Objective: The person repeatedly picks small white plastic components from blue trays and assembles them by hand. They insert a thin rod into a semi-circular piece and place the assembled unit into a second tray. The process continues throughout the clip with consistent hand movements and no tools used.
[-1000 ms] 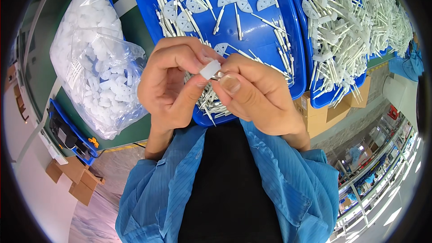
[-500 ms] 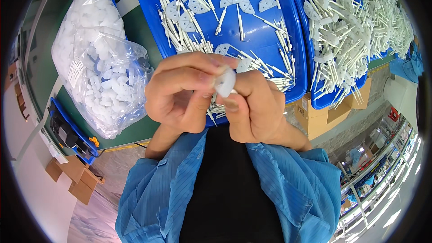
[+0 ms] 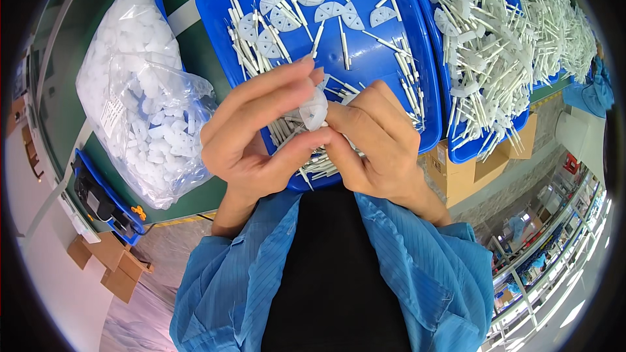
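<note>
In front of me a small white half-round plastic piece with little holes [image 3: 314,109] is held between my two hands. My left hand [image 3: 251,133] has its fingers stretched long above the piece and its thumb below, so the piece lies between them. Against the piece's right edge, the thumb and forefinger of my right hand [image 3: 375,140] are pinched together. Whatever sits right between those fingertips is hidden. Beneath my hands is a blue tray [image 3: 375,62] with loose half-round pieces [image 3: 327,11] and many thin white sticks with wire ends [image 3: 409,78].
Another blue tray [image 3: 464,150], heaped with pieces joined to sticks [image 3: 486,45], stands to the right, with more behind it. A cardboard box [image 3: 456,176] is under it. At left lies a clear bag of white pieces [image 3: 147,91] on the green table [image 3: 189,42].
My left fingers have straightened and lifted from their pinch, and the white piece now shows more of its face. My right hand has stayed at the piece's right edge.
</note>
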Demonstrator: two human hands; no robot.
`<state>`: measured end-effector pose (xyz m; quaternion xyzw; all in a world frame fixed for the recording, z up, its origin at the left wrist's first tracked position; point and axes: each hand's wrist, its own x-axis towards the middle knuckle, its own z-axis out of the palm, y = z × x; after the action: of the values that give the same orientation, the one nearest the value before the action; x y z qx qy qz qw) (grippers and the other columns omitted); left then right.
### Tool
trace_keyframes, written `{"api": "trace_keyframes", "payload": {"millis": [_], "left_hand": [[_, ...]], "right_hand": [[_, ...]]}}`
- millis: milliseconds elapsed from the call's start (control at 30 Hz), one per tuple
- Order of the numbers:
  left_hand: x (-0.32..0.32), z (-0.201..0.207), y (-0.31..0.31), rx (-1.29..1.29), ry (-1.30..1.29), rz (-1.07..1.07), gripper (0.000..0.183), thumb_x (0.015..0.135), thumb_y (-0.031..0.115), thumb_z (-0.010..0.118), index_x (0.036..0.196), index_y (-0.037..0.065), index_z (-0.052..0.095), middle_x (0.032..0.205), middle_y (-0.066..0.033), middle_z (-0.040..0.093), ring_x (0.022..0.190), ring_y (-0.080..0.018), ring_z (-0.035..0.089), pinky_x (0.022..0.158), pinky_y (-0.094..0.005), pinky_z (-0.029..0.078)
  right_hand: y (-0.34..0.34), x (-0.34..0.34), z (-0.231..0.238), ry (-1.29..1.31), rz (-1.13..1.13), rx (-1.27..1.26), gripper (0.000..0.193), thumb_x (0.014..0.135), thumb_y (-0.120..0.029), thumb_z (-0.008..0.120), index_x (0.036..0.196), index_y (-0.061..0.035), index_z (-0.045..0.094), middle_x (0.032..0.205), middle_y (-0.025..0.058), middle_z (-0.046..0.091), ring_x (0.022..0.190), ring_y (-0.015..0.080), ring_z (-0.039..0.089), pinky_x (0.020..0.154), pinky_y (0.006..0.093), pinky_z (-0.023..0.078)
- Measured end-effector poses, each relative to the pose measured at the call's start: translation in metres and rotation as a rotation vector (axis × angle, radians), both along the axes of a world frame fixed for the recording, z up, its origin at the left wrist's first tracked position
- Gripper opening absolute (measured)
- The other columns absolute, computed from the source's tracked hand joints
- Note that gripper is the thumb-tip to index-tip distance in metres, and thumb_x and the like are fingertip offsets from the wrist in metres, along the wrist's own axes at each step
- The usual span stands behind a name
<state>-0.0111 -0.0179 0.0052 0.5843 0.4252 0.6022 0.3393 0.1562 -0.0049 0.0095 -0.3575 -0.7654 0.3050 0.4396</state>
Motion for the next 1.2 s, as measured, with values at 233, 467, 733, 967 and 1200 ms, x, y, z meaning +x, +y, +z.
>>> {"api": "trace_keyframes", "payload": {"millis": [233,467,733,967,1200], "left_hand": [[-0.011,-0.009,0.006,0.192,0.092,-0.047,0.035,0.063,0.004,0.090,0.092,-0.003,0.071,0.109,-0.0191,0.058,0.089,-0.0347,0.072,0.075,-0.0357,0.062],[-0.012,-0.010,0.007,0.438,0.286,0.049,0.034,0.066,0.007,0.089,0.095,-0.003,0.073,0.104,-0.0179,0.061,0.087,-0.0333,0.072,0.072,-0.0342,0.062],[0.000,0.005,0.000,-0.101,-0.034,0.035,0.040,0.064,-0.001,0.088,0.100,-0.006,0.070,0.115,-0.0228,0.061,0.098,-0.0343,0.070,0.081,-0.0394,0.062],[0.002,0.007,-0.001,-0.079,0.036,0.050,0.044,0.063,0.000,0.087,0.103,-0.006,0.070,0.111,-0.0227,0.063,0.097,-0.0336,0.071,0.080,-0.0373,0.060],[-0.013,0.000,-0.002,-0.107,-0.005,-0.135,0.036,0.064,0.000,0.088,0.092,-0.003,0.066,0.113,-0.0202,0.063,0.098,-0.0328,0.071,0.083,-0.0385,0.059]], "right_hand": [[0.003,0.000,0.000,-0.021,0.021,-0.020,0.025,0.070,-0.004,0.074,0.095,-0.0003,0.067,0.078,0.0081,0.051,0.062,0.0249,0.048,0.054,0.0356,0.039],[0.003,-0.002,-0.002,-0.012,0.035,0.018,0.024,0.071,-0.004,0.074,0.094,-0.0006,0.067,0.079,0.0085,0.052,0.062,0.0259,0.049,0.055,0.0361,0.040],[0.001,0.002,-0.001,-0.022,0.014,-0.009,0.025,0.073,-0.004,0.074,0.096,0.0000,0.067,0.080,0.0088,0.053,0.064,0.0262,0.051,0.056,0.0365,0.040],[0.002,0.002,0.001,-0.031,0.021,-0.022,0.023,0.073,-0.004,0.073,0.095,-0.0007,0.067,0.080,0.0088,0.053,0.065,0.0263,0.051,0.057,0.0365,0.040],[0.006,0.010,0.008,0.096,0.167,-0.267,0.021,0.076,-0.002,0.070,0.096,0.0007,0.065,0.079,0.0104,0.055,0.067,0.0279,0.053,0.059,0.0352,0.041]]}}
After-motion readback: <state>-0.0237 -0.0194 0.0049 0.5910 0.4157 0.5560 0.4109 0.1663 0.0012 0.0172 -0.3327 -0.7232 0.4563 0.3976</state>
